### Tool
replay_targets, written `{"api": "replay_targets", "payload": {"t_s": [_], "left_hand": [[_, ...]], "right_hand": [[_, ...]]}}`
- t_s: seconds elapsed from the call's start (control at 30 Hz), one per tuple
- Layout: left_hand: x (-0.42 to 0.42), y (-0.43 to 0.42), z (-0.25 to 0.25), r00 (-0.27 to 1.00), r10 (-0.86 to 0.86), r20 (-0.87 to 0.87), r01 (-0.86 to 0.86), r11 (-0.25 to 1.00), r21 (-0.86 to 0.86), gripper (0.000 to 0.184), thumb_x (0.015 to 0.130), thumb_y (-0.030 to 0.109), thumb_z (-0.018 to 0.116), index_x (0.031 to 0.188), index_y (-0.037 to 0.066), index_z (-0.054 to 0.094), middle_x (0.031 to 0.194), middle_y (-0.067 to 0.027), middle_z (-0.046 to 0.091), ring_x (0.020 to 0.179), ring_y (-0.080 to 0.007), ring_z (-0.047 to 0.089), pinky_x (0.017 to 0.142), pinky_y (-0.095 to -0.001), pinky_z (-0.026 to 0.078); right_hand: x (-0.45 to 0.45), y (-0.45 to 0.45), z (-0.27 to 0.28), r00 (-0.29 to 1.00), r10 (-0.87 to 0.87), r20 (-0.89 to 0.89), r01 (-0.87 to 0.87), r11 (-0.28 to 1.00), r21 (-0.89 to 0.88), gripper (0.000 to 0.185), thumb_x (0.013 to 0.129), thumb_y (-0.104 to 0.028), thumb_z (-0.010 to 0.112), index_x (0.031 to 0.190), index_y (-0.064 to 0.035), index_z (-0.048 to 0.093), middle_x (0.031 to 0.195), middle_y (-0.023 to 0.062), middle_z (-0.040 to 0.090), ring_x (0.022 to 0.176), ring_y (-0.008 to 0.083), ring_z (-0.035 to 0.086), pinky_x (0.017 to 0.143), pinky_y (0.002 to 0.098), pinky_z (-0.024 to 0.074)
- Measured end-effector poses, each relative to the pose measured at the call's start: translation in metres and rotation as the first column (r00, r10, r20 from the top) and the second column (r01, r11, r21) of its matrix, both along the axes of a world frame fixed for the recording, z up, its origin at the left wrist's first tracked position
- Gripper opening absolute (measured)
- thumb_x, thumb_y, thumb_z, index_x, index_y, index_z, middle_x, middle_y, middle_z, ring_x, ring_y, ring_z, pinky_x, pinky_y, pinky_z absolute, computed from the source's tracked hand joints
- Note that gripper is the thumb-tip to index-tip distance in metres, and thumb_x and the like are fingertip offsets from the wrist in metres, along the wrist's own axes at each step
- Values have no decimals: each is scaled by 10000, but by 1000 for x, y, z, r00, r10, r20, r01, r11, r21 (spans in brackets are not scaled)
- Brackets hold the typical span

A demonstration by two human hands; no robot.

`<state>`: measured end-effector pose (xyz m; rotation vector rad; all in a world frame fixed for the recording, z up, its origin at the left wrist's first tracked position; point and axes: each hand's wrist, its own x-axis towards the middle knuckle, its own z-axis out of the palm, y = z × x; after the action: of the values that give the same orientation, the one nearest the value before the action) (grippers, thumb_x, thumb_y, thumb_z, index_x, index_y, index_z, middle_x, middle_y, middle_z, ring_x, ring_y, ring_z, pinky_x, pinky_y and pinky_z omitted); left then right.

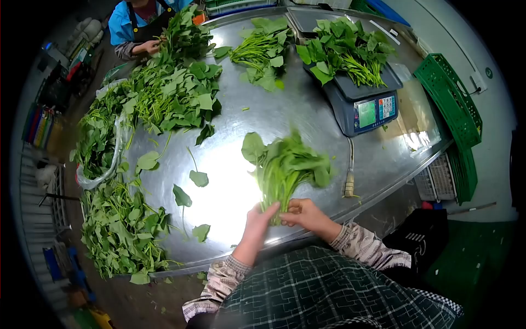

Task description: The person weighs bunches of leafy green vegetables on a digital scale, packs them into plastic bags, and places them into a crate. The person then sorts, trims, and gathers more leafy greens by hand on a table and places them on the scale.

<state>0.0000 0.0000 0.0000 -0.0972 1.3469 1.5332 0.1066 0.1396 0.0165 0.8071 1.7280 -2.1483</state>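
In the head view, the left hand (257,222) and right hand (310,217) both grasped one bunch of leafy greens (282,170) by its stems, near the edge of one metal table (307,112). One scale (364,116) bore another bunch (353,49); three loose leaves (199,178) lay leftward.

So our table (298,107) is all metal, smooth and shiny enough to throw a big glare. We've got a scale (357,122) at 2 o'clock, matt plastic by the look of it, and hard plastic crates (452,96) closer to 3. Thin, glossy see-through bag (100,180) at 9. Our tool (349,184) just past 3 has a wood-looking handle. Dead centre, the bunch of greens (285,170) has smooth stalks. Our apron (315,288) at 5: matt cloth. Sleeve (362,245) at 4: wrinkled fabric.
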Motion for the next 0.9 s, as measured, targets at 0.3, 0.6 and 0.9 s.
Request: {"api": "replay_targets", "payload": {"t_s": [0.3, 0.6, 0.9], "left_hand": [[7, -4, -14, 948, 146, 284, -181, 978, 103, 263, 830, 113, 663, 1038, -22, 577, 895, -94, 630, 746, -181, 604, 646, -281, 470], [1, 10, -2, 995, -3, 96, -10, 990, 143, 253, 809, 57, 652, 1032, -35, 577, 865, -120, 626, 701, -205, 603, 637, -319, 507], [-7, 7, -15, 973, -170, 156, 134, 966, 219, 196, 836, 39, 614, 1013, -43, 588, 873, -121, 621, 709, -210, 591, 616, -319, 468]], "right_hand": [[24, 2, -4, 979, -201, -21, 195, 967, -166, 287, 892, -133, 619, 1134, 14, 576, 949, 62, 653, 811, 121, 621, 700, 260, 504], [17, -8, -22, 975, -184, -123, 194, 978, 73, 227, 939, -173, 551, 1085, -1, 519, 922, 64, 626, 738, 126, 604, 657, 267, 501], [9, -16, -27, 953, -301, 21, 301, 943, -143, 238, 980, -250, 488, 1048, -34, 564, 787, 41, 609, 579, 107, 536, 493, 242, 426]]}}
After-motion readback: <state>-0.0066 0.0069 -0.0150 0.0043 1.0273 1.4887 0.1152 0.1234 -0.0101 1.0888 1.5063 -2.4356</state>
